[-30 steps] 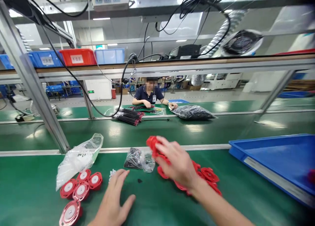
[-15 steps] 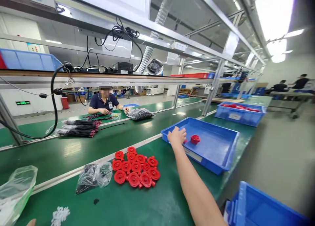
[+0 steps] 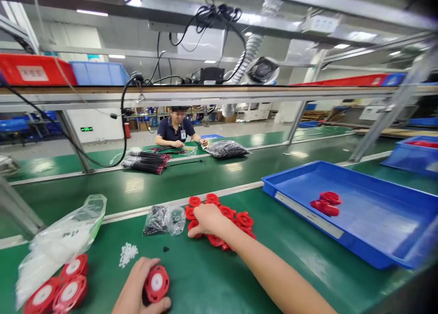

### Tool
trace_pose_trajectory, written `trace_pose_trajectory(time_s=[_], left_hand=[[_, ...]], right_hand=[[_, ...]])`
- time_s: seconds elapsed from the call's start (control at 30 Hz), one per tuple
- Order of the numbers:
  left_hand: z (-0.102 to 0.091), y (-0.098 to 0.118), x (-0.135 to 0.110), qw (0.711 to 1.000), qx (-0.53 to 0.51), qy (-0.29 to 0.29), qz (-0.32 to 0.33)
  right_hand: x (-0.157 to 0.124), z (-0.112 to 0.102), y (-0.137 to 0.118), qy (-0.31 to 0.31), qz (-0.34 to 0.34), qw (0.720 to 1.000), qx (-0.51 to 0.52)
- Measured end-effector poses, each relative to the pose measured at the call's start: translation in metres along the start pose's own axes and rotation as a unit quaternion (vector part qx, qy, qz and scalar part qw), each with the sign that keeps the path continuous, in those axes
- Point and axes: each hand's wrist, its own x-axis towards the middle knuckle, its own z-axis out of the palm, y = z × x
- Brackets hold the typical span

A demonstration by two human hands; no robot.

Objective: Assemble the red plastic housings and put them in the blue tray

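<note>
My left hand [image 3: 137, 289] grips a red round part with a white centre [image 3: 157, 283] near the bench's front edge. My right hand [image 3: 207, 219] is curled over a cluster of red round parts [image 3: 236, 218] in the middle of the green bench [image 3: 191, 277]; its fingers are closed on one of them. Two red parts [image 3: 325, 203] lie in the blue tray [image 3: 345, 241] to the right. More red parts with white centres [image 3: 56, 290] lie at the lower left.
A clear bag of dark small parts [image 3: 164, 219], a pile of tiny white pieces [image 3: 127, 253] and a crumpled clear bag [image 3: 61, 241] lie on the bench. Across the conveyor a co-worker [image 3: 177, 130] handles black cable bundles [image 3: 147, 161] beside a black bag [image 3: 226, 149].
My right hand came back from the blue tray to the red cluster, leaving a second part in the tray. My left hand has picked up a white-centred red part. The view swung left.
</note>
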Motion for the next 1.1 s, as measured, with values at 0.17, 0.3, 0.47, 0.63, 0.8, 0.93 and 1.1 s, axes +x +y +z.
trace_pose_trajectory(time_s=[0.17,0.3,0.47,0.63,0.8,0.93,1.1], left_hand=[[-0.019,0.013,0.005,0.964,-0.237,-0.054,-0.106],[-0.019,0.011,0.007,0.861,-0.484,-0.058,-0.147],[-0.014,0.009,0.008,0.793,-0.583,-0.023,-0.177],[-0.012,-0.001,0.008,0.868,-0.467,0.018,-0.171],[-0.02,-0.003,0.007,0.909,-0.378,0.047,-0.166],[-0.025,-0.003,0.012,0.927,-0.338,0.09,-0.138],[-0.022,-0.011,0.014,0.903,-0.364,0.141,-0.177]], right_hand=[[-0.007,0.009,-0.022,-0.005,-0.03,0.999,-0.034],[-0.011,0.013,-0.025,-0.017,-0.063,0.997,-0.03],[-0.011,0.01,-0.029,-0.019,-0.09,0.995,0.028],[-0.011,0.029,-0.057,-0.237,-0.139,0.809,0.519],[-0.002,0.065,-0.074,-0.276,-0.106,0.629,0.719],[0.004,0.078,-0.068,-0.28,-0.147,0.503,0.804],[0.005,0.081,-0.061,-0.309,-0.181,0.484,0.799]])
